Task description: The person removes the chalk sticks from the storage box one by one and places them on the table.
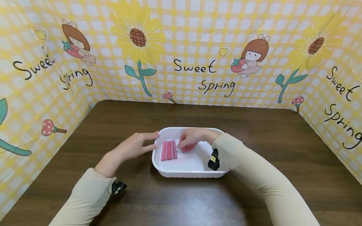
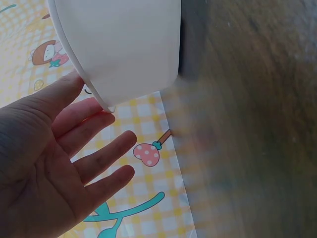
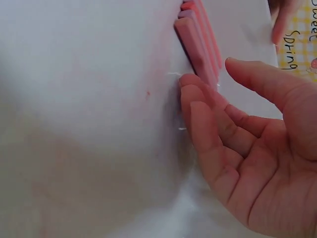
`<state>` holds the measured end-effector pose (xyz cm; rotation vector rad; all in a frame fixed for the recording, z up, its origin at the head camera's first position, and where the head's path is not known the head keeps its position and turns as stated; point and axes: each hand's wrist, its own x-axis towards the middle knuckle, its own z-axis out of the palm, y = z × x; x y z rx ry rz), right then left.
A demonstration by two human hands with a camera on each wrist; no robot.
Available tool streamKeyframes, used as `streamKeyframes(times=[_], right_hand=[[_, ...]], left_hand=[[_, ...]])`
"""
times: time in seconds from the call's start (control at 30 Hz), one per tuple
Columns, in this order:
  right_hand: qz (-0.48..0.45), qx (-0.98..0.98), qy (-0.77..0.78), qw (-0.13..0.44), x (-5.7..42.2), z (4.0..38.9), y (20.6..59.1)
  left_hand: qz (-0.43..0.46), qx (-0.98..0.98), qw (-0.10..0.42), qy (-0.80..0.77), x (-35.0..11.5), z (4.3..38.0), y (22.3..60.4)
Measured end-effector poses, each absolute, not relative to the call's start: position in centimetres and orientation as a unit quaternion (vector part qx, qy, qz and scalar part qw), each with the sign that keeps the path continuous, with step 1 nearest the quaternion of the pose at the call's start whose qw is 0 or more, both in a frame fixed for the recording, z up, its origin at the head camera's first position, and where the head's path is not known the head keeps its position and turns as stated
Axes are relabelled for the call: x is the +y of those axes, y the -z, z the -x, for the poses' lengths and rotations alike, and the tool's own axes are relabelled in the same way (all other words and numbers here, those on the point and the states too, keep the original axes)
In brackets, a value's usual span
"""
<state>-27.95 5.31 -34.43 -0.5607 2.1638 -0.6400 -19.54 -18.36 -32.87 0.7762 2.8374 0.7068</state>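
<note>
Several slim, square-edged chalk pastel sticks [image 1: 169, 150] in pink and mauve lie side by side at the left of a white plastic basin [image 1: 192, 173]. My right hand [image 1: 193, 138] reaches inside, just right of the row. Its bent fingertips come close to the end of the nearest stick in the right wrist view, thumb [image 3: 247, 74] apart from them and nothing between. At the basin's left rim is my left hand [image 1: 133, 146]. There its thumb and a couple of fingers [image 2: 84, 124] touch the edge, the others spread and nearly straight.
Pink smudges and crumbs [image 3: 148, 93] mark the basin floor. The basin stands on a dark wooden table [image 1: 175, 201]. A yellow checked cloth [image 1: 192, 37] with printed flowers and figures rises behind the table and at both sides.
</note>
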Motion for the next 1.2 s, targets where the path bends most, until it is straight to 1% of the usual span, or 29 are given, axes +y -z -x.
streamKeyframes(times=[0.6,0.93,1.2], right_hand=[[0.180,0.867,0.265,0.381,3.5,27.4,35.7],[0.183,0.858,0.269,0.396,3.6,27.6,35.6],[0.195,0.828,0.305,0.428,4.3,27.8,35.0]], left_hand=[[-0.258,0.937,0.051,-0.230,-18.4,19.7,33.1],[-0.259,0.935,0.051,-0.236,-18.4,19.6,33.2],[-0.260,0.935,0.052,-0.238,-18.5,19.6,33.2]])
